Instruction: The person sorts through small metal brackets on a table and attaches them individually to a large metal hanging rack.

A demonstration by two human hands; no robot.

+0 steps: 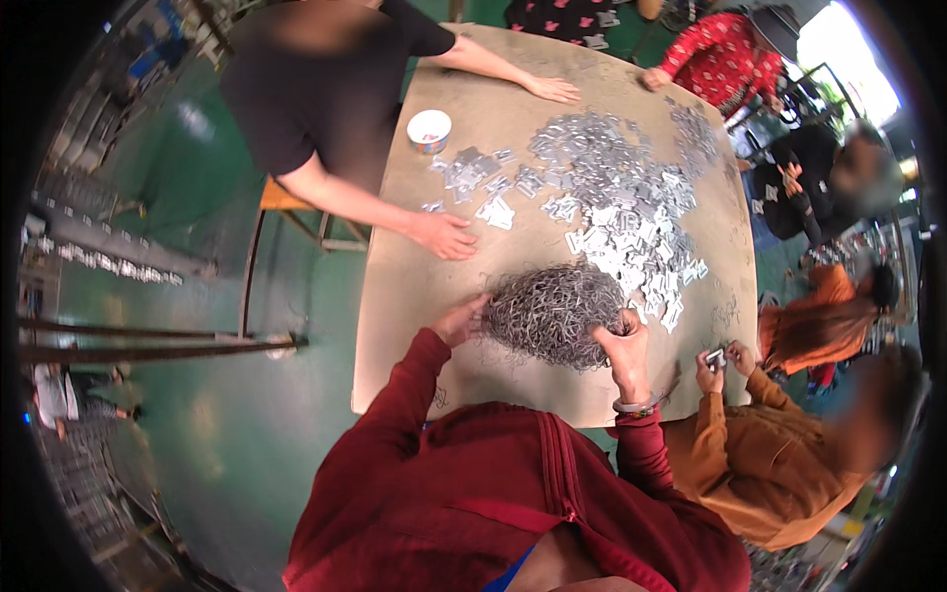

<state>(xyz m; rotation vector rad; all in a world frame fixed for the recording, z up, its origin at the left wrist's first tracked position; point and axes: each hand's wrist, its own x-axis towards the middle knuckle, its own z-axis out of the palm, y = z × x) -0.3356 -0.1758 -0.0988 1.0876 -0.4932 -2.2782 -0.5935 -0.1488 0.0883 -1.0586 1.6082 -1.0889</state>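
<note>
At the table [400,360], the left hand [462,321] spreads against a tangled metal heap [552,311]. The right hand [623,345] pinches its edge.

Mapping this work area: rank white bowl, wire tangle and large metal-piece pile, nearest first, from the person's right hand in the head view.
1. Wire tangle: touching the right hand.
2. Metal-piece pile: beyond the hand.
3. White bowl: upper left, farthest.

The tan counter [393,331] carries a white bowl [429,128], scattered flat metal pieces [631,212] and a tangled heap of wire [550,314].
</note>
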